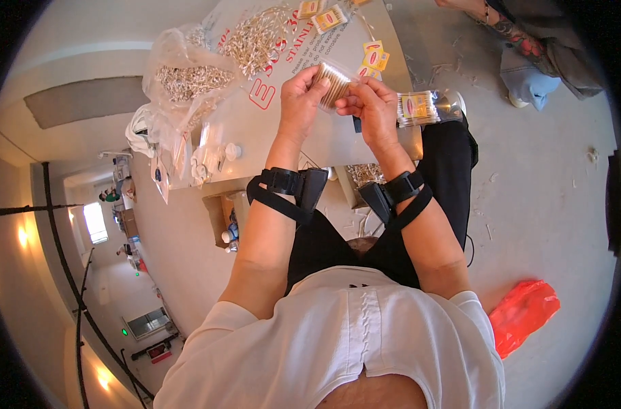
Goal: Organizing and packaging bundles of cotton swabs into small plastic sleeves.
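Both my hands meet above a pale cardboard work surface (256, 129). My left hand (298, 95) and my right hand (368, 105) together grip a small clear bag of cotton swabs (335, 83), fingertips pinching its edges. Black straps wrap both my wrists. To the right of my right hand lies a filled packet of cotton swabs (419, 108) with a yellow and red label. Small yellow label cards (375, 58) lie just beyond the held bag.
Loose cotton swabs (262, 37) lie heaped at the far side, more in a clear plastic bag (184, 78) at left. Further label cards (327, 17) sit at the top. Another person's tattooed arm (511, 31) is at top right. An orange plastic bag (521, 313) lies on the floor.
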Tool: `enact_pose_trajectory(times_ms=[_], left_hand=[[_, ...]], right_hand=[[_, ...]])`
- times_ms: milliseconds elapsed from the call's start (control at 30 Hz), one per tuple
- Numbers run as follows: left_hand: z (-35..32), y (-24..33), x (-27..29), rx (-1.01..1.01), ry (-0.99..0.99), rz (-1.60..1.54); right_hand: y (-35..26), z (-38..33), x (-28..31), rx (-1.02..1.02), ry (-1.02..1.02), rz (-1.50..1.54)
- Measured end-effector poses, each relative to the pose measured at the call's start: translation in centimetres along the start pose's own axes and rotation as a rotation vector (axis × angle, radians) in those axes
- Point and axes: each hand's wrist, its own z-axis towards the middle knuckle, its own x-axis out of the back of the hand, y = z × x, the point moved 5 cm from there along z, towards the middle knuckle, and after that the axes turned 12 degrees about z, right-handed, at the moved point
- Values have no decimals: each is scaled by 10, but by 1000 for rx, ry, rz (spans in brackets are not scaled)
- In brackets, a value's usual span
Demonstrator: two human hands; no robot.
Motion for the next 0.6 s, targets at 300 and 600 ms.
enact_pose_trajectory(times_ms=[300, 600], left_hand=[[2, 6, 0, 89, -77, 126], [-6, 5, 15, 307, -60, -120]], right_hand=[[-7, 3, 2, 59, 8, -122], [2, 10, 24, -54, 96, 17]])
